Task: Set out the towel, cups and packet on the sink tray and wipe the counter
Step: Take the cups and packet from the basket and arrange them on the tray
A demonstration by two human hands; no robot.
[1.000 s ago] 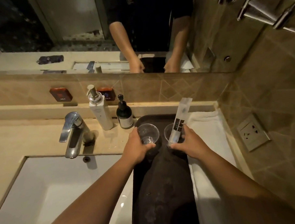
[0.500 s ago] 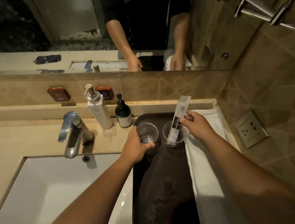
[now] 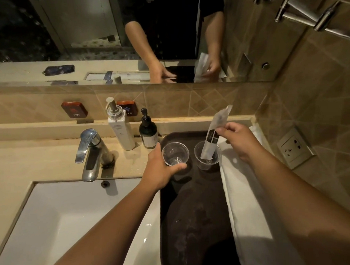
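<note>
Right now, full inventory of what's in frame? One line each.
tray: 1, dark brown, right of the basin
cups: 2, clear, far end of tray; right one holds the packet's lower end
packet: 1, clear with dark label, tilted in right cup
towel: 1, white, along tray's right edge
pump bottles: 2, one white, one dark, left of tray
tap: 1, chrome, behind the basin
basin: 1, white
socket: 1, grey, right wall
mirror: 1, back wall
hands: left hand around left cup; right hand pinching packet
</note>
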